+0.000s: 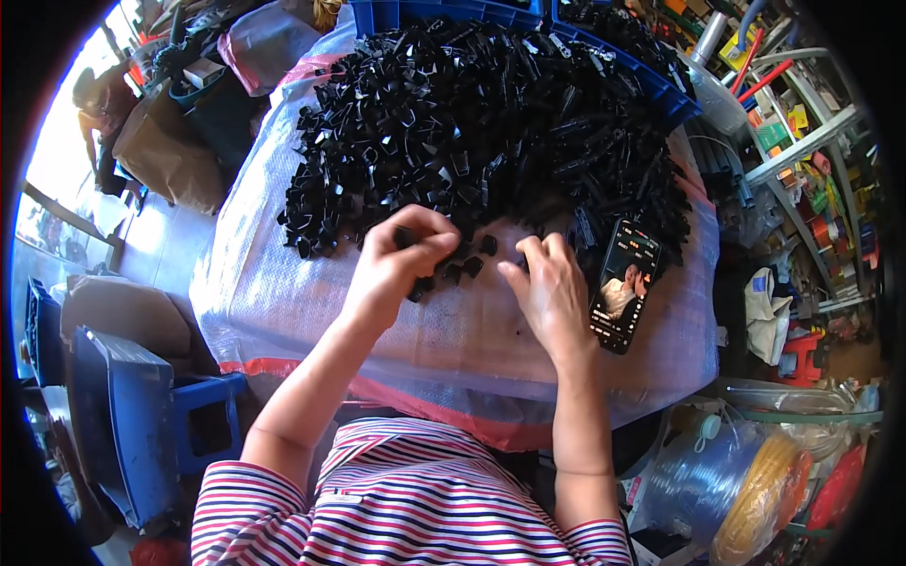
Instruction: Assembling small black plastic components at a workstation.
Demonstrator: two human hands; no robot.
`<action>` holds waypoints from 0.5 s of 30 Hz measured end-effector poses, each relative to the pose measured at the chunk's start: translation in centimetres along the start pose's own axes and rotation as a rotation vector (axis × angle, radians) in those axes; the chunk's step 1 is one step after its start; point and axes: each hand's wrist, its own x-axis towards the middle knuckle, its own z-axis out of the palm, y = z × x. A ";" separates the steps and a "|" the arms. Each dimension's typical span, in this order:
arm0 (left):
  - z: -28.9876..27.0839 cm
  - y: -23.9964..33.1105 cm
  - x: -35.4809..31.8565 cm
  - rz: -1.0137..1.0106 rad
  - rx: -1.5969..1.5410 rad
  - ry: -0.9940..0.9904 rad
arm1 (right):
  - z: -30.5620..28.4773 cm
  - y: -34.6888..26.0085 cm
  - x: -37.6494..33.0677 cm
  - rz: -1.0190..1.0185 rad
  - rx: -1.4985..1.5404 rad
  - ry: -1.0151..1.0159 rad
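Observation:
A big heap of small black plastic pieces (406,123) lies on a white woven sheet (283,302) in front of me. My left hand (404,257) is closed at the near edge of the heap, its fingers curled round a black plastic piece (404,237). Beside its fingertips, a few loose black pieces (472,266) rest on the sheet. To the right, my right hand (552,288) hovers low by the heap, thumb and bent fingers apart, with nothing visible between them. A lit phone (624,288) lies just right of that hand.
Blue plastic crates (453,13) stand behind the heap. At the left are a blue stool (208,420) and a brown sack (165,156). Crowded shelves (802,151) line the right side, with wrapped coils of tubing (703,481) below. A person (102,104) is at the far left.

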 end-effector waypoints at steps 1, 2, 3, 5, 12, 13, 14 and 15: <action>0.6 -0.1 0.1 0.036 0.329 -0.024 | 0.1 -0.1 -0.4 -0.001 -0.005 -0.001; 0.9 -1.1 0.6 0.336 0.624 0.000 | 0.2 -0.1 -0.7 0.028 0.006 0.015; 1.7 -1.4 1.0 0.641 0.912 0.022 | 0.1 -0.2 -1.1 0.063 0.015 0.034; 2.6 -1.5 0.3 0.501 1.115 -0.055 | 0.3 -0.3 -1.5 0.087 0.045 0.074; 2.9 -1.8 0.7 0.674 1.136 -0.181 | 0.1 -0.1 -3.6 0.117 0.109 0.211; 2.7 -1.5 0.8 0.674 1.138 -0.183 | 0.0 -0.2 -4.1 0.118 0.111 0.212; 2.5 -1.3 0.9 0.594 0.979 -0.181 | -0.1 -0.3 -4.6 0.122 0.239 0.194; 2.3 -1.1 0.9 0.512 0.820 -0.176 | -0.3 -0.5 -5.1 0.125 0.367 0.173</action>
